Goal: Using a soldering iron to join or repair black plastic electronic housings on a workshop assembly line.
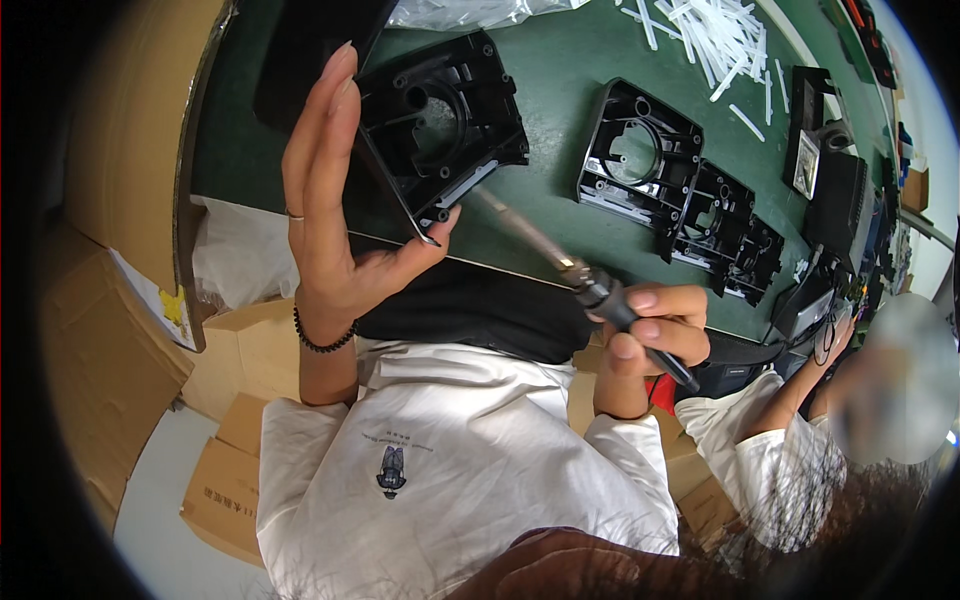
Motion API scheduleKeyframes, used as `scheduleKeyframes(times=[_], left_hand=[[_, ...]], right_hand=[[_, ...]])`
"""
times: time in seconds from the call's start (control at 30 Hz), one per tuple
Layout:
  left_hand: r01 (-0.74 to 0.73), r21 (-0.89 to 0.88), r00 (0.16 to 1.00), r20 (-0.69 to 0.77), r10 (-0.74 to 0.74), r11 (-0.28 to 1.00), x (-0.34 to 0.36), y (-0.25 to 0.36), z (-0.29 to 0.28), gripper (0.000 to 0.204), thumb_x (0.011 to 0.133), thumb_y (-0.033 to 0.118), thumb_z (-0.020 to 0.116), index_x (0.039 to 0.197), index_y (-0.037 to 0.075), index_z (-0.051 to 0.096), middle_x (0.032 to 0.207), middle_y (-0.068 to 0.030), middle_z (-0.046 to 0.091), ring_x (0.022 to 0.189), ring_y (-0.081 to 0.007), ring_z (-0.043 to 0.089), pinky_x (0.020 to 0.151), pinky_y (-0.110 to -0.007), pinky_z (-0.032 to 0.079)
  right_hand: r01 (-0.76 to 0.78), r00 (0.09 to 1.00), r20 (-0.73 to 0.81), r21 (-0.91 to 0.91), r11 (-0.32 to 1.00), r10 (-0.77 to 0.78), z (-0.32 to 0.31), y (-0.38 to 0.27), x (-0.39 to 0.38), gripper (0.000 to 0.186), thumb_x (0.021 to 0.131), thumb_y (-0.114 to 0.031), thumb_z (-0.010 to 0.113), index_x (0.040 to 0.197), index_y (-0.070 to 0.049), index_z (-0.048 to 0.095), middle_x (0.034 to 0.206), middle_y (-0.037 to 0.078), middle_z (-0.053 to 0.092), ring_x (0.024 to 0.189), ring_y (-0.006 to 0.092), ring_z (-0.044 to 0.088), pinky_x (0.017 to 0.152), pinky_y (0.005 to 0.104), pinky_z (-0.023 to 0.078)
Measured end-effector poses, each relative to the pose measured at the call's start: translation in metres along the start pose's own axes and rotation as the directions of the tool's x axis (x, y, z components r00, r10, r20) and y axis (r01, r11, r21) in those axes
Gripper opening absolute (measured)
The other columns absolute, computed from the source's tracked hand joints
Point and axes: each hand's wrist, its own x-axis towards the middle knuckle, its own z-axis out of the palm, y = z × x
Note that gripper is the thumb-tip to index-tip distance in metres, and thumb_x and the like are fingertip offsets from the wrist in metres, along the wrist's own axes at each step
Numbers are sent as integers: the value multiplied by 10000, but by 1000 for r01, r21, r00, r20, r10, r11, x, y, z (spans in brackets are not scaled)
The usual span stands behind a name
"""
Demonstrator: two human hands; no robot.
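A black plastic housing (488,105) with a round opening is tilted up in my left hand (335,215). My thumb presses its lower edge while the long fingers stretch up along its left side. In my right hand (660,325) is a soldering iron (578,272) with a black handle and a bare metal shaft, gripped between thumb and fingers. Its tip points at the housing's lower right edge, by a white strip (468,188); whether it touches cannot be made out. Further right on the green table, more black housings (648,205) stand in a row.
White sticks (712,40) lie heaped at the far right of the green table (560,50). Clear plastic (470,12) is at the far edge. Dark equipment (835,215) stands right, near another person's arm (785,400). Cardboard boxes (225,490) stand at lower left.
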Motion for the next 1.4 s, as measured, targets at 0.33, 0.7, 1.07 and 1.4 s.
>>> scheduleKeyframes(times=[0.33,0.7,1.07,1.4], left_hand=[[39,-121,999,-1,-39,992,31,27,3,1020,720,32,867,1589,11,335,1602,-209,355,1447,-341,439,1153,-455,433],[-118,-84,963,236,134,990,249,75,138,984,817,367,875,1571,8,356,1562,-211,449,1433,-347,462,1176,-462,407],[258,-6,712,677,-186,966,89,45,48,1038,679,92,872,1578,54,356,1526,-212,451,1439,-381,429,1216,-430,335],[62,-20,952,300,-53,998,52,23,29,956,617,52,828,1506,18,477,1485,-177,461,1374,-304,498,1164,-423,413]], right_hand=[[76,814,-580,154,985,28,-7,-18,2,253,918,-159,779,1031,-41,586,1046,182,580,651,229,670,573,326,659],[5,492,-870,-43,999,-40,-61,-57,-11,227,902,-74,711,1070,-25,567,1103,178,586,705,225,663,574,311,584],[-55,755,-656,-36,998,18,-49,-34,-21,249,871,-39,734,1032,-33,545,1058,158,568,649,204,639,559,309,604],[-63,948,-317,-200,978,-4,-30,-8,-4,223,796,-29,841,903,0,648,918,164,661,645,193,698,598,300,636]])
